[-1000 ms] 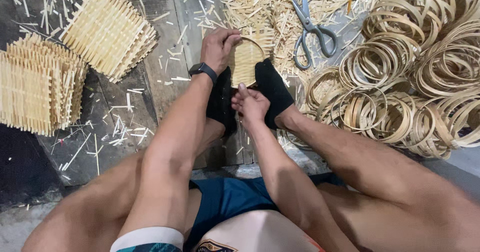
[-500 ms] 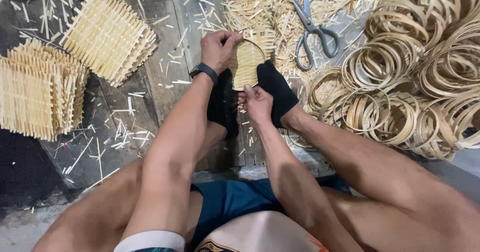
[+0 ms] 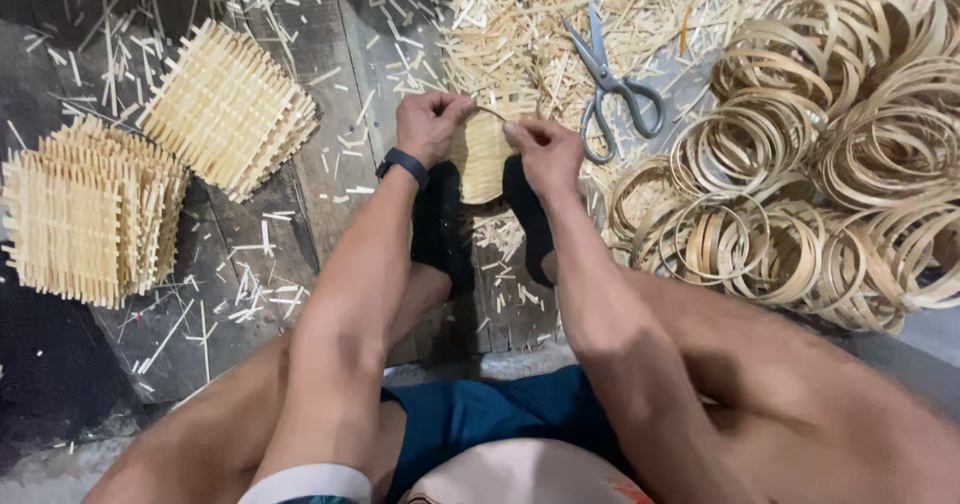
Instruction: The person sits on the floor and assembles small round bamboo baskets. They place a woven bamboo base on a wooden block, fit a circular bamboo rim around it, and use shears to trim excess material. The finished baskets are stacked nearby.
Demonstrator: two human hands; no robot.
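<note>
Dark plank floor (image 3: 330,184), splinter-strewn; left hand (image 3: 428,124) and right hand (image 3: 545,149) both pinched on woven bamboo piece (image 3: 482,154); keep strip tension even, feet steadying base

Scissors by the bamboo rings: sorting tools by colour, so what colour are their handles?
Grey, like the blades; the scissors show clearly in the head view.

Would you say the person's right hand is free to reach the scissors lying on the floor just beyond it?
Probably not at once: the right hand is pinching the small woven piece together with the left hand. Otherwise the scissors lie uncovered close by.
</note>
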